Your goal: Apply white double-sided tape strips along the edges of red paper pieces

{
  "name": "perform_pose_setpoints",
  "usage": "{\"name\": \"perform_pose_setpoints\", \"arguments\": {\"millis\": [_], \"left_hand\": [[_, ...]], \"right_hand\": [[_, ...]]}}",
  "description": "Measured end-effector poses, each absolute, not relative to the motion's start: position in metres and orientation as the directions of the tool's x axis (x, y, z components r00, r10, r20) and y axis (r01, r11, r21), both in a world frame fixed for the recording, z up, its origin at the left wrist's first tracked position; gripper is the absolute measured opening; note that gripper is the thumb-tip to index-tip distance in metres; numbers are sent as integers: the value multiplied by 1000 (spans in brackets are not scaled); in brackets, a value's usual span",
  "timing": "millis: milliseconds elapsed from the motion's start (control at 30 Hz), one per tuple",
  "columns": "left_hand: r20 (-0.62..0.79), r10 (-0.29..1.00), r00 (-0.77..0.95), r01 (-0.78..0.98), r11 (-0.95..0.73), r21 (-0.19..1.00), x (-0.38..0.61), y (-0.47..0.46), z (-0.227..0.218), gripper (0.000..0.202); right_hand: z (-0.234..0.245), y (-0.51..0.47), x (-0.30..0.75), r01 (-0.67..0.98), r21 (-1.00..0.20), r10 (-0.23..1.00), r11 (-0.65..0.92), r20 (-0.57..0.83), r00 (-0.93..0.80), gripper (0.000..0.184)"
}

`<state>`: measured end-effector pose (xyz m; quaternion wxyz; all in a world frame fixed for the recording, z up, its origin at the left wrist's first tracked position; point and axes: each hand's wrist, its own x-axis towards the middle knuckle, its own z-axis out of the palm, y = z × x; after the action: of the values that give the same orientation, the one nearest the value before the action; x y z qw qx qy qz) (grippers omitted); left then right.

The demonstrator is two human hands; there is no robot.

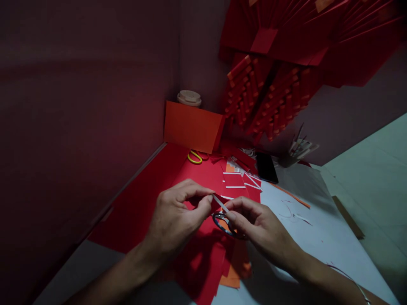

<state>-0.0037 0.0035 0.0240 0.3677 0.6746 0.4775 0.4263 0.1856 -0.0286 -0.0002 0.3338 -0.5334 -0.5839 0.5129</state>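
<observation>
My left hand and my right hand meet over red paper sheets on the table. Both pinch a thin white paper strip between thumb and fingertips, the strip slanting from the left hand down to the right. A small red paper piece sits under the left thumb. Dark-handled scissors lie just under the right hand's fingers.
Cut red pieces with white edges lie beyond the hands. Yellow-handled scissors, a black phone, an upright red card, a lidded jar. A large red folded paper decoration hangs on the wall. The white table surface extends right.
</observation>
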Motion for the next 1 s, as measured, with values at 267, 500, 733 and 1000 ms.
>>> {"name": "perform_pose_setpoints", "arguments": {"millis": [267, 500, 733, 1000], "left_hand": [[98, 985, 145, 289, -137, 947, -10, 8, 30, 8], [34, 989, 144, 247, -69, 967, -10, 8, 30, 12], [-30, 991, 133, 213, 1, 977, -9, 7, 33, 12], [-62, 989, 132, 175, 38, 984, -9, 8, 34, 13]], "right_hand": [[-1, -30, 187, 386, -921, 985, -53, -112, -131, 23], [-3, -29, 186, 355, -933, 989, -63, -105, -99, 22], [-6, -29, 188, 352, -934, 992, -56, -93, -89, 21], [-6, -27, 187, 302, -949, 989, -88, -118, -85, 21]]}}
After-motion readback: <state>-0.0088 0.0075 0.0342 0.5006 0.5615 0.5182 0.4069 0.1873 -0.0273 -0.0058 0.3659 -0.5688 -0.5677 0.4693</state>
